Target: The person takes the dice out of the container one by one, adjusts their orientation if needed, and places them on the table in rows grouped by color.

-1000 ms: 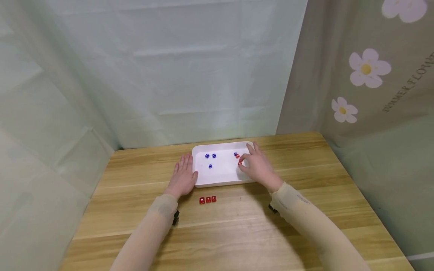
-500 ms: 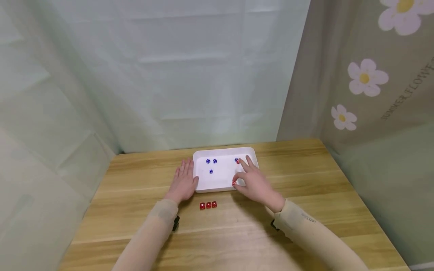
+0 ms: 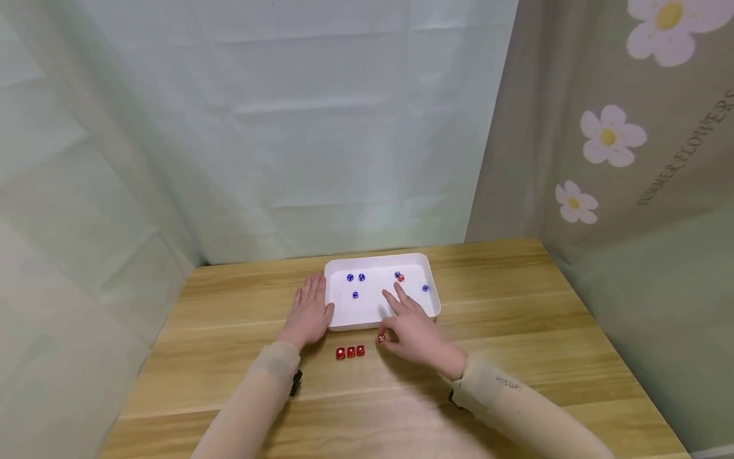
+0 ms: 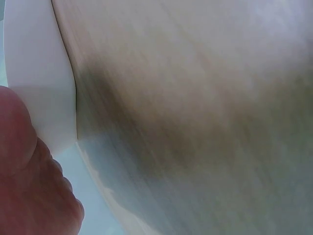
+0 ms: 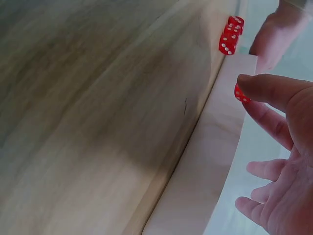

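A person at a wooden table point(image 3: 378, 408) pinches one red die point(image 3: 381, 338) between the thumb and index finger of the right hand point(image 3: 415, 335), just outside the near edge of a shallow white tray point(image 3: 373, 312); the other right fingers spread loosely over the tray. The left hand point(image 3: 308, 312) lies flat with straight fingers along the tray's left end, thumb at its near left corner, grasping nothing. On the table in front of the tray, three red dice point(image 3: 352, 352) stand in a row, to the left of the pinched one. From where I stand, the likeliest mishap is a slip: only fingertips hold so small a cube, so it could drop and roll. Set down too close, it might nudge the row crooked, and a low right hand could catch the tray's near rim. The tray is the only container I see. Inside are three blue dice point(image 3: 355, 295) towards its left end, a fourth blue die point(image 3: 397, 275) near the far right with a red die point(image 3: 401, 278) against or just beside it, and a fifth blue die point(image 3: 425, 288) by the right wall.
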{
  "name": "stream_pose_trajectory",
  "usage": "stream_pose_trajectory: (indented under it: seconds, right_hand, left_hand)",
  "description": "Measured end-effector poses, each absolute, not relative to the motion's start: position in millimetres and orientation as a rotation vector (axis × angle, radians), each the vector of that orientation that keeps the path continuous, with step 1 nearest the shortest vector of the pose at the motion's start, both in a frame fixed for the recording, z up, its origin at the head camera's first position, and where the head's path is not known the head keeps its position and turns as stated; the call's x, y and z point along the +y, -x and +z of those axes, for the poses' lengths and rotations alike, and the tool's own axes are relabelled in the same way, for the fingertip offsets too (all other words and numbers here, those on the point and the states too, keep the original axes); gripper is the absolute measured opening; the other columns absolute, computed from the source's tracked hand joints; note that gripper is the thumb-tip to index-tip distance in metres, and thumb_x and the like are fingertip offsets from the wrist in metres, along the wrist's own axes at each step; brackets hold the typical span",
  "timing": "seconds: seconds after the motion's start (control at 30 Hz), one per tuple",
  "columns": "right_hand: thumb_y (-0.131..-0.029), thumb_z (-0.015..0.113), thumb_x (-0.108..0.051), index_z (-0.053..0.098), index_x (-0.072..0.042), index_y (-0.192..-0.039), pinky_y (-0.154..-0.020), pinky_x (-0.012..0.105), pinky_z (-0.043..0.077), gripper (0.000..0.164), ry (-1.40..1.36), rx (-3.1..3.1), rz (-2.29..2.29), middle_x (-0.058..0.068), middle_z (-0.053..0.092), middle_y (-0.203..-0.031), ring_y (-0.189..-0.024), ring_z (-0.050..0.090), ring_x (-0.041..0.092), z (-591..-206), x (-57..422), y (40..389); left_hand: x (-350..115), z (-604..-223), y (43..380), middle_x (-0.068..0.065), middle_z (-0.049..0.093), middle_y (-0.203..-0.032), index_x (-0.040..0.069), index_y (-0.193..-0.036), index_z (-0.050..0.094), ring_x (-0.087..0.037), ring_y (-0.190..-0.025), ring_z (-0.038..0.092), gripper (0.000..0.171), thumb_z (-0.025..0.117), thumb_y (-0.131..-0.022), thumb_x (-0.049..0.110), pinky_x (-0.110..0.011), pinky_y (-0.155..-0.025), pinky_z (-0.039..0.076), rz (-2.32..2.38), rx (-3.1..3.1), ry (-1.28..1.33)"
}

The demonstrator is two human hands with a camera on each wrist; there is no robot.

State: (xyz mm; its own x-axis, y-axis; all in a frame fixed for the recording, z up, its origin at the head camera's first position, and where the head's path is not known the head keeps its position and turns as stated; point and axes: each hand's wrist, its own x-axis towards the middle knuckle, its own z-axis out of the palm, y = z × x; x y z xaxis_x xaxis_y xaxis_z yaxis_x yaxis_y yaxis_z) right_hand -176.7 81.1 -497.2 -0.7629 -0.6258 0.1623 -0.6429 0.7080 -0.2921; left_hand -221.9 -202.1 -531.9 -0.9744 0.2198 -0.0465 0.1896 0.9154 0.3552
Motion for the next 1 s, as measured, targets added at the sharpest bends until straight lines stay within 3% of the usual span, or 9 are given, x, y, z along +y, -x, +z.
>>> stream_pose_trajectory:
  seconds: [0.5, 1.0]
  right_hand:
    - [-0.091, 0.085, -0.030, 0.079, -0.027, -0.089, -0.125, 0.064, 0.029, 0.007, -1.067, -2.897, 0.483, 0.024, 0.037, -0.168, -0.161, 0.013, 0.050, -504.7, 69.7, 173.5]
    - [-0.089, 0.087, -0.034, 0.082, -0.029, -0.093, -0.126, 0.064, 0.027, 0.008, -1.062, -2.912, 0.377, 0.025, 0.036, -0.168, -0.160, 0.013, 0.052, -509.7, 60.1, 170.4]
  left_hand:
    - [-206.2, -541.2, 228.9, -0.024, 0.000, -0.177, -0.006, -0.168, 0.005, -0.042, -0.163, -0.005, 0.076, 0.037, -0.114, 0.037, -0.060, -0.130, 0.002, 0.481, 2.979, -0.330]
    - [-204.9, -538.7, 227.3, -0.026, 0.001, -0.177, -0.007, -0.168, 0.004, -0.042, -0.163, -0.006, 0.075, 0.037, -0.114, 0.033, -0.059, -0.130, 0.000, 0.486, 2.982, -0.326]
